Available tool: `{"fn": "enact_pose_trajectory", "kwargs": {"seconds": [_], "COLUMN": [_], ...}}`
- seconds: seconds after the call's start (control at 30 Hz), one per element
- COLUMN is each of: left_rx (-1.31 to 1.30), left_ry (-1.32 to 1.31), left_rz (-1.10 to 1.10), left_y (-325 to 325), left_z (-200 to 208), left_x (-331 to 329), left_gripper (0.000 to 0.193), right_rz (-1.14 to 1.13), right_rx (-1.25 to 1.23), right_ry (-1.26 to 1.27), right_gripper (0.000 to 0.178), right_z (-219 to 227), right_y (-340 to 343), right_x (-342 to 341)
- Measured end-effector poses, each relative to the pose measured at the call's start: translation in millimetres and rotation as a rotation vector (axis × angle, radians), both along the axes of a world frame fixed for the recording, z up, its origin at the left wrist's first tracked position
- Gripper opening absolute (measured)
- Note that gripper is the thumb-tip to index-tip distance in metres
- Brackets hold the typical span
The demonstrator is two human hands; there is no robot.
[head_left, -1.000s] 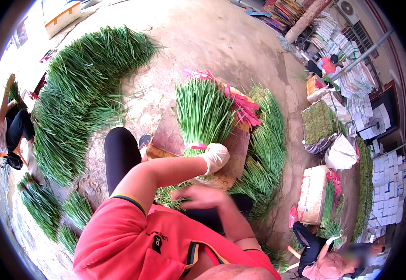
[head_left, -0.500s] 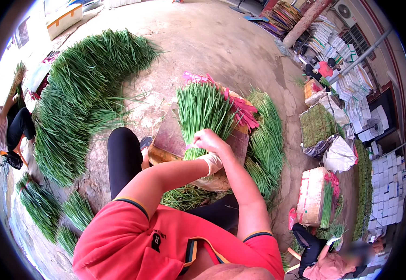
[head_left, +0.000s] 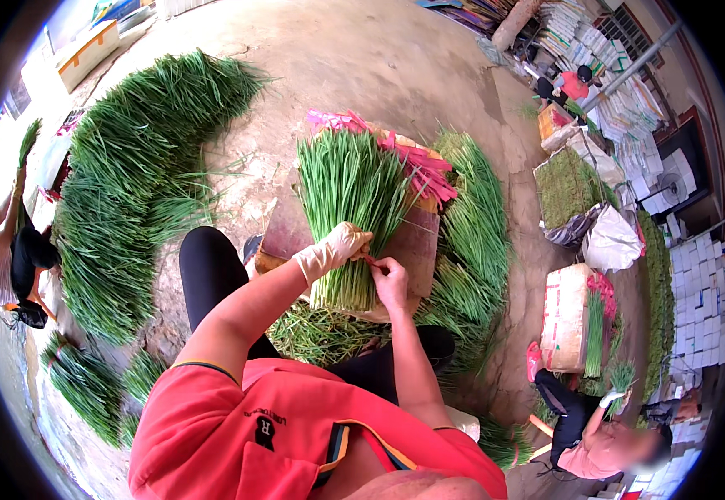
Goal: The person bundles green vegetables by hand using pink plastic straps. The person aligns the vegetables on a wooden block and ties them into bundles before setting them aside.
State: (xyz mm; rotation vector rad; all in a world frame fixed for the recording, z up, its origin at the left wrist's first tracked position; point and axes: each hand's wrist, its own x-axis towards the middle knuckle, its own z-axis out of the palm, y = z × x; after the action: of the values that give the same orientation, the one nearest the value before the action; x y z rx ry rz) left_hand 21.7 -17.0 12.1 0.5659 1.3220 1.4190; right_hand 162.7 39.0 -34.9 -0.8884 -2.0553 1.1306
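one bundle of green stalks [head_left: 350, 183] lies across the box [head_left: 417, 254], stem ends [head_left: 339, 302] at its near edge, gloved left hand [head_left: 335, 248] curled closed over it, seemingly for tightness, bare right hand [head_left: 391, 283] pinching a reddish tie [head_left: 370, 260], pink strips [head_left: 431, 175] at far right corner, likely for reach.

I'm in a work yard. Big piles of green leaves [head_left: 117, 208] lie on bare ground [head_left: 412, 100]. White boxes [head_left: 702, 304] stand in stacks.
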Motion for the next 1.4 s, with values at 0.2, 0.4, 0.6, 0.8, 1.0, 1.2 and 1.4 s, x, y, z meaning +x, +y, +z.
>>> {"fn": "enact_pose_trajectory", "kwargs": {"seconds": [0.2,0.4,0.6,0.8,1.0,1.2,1.4], "left_rx": [0.003,-0.035,-0.067,-0.083,-0.049,-0.026,-0.021], "left_ry": [-0.009,0.026,0.081,0.129,0.126,0.171,0.169], "left_rz": [-0.017,-0.010,-0.041,-0.071,-0.100,-0.113,-0.138], "left_y": [4,4,6,4,3,9,2], "left_z": [-11,-3,1,-5,-4,-8,-5], "left_x": [-2,2,2,-2,-2,5,2], "left_gripper": [0.028,0.030,0.031,0.032,0.031,0.031,0.031], "right_rz": [0.159,0.244,0.346,0.525,0.402,0.235,0.291], "right_rx": [0.544,0.259,-0.055,-0.145,0.588,0.598,-0.113], "right_ry": [-0.129,-0.197,-0.194,-0.187,-0.054,-0.088,-0.140], "right_gripper": [0.014,0.009,0.016,0.014,0.014,0.014,0.020], "right_z": [14,24,15,10,9,-6,7], "right_y": [-9,11,37,46,31,29,42], "right_x": [-6,-8,-7,-11,-8,-11,-4]}}
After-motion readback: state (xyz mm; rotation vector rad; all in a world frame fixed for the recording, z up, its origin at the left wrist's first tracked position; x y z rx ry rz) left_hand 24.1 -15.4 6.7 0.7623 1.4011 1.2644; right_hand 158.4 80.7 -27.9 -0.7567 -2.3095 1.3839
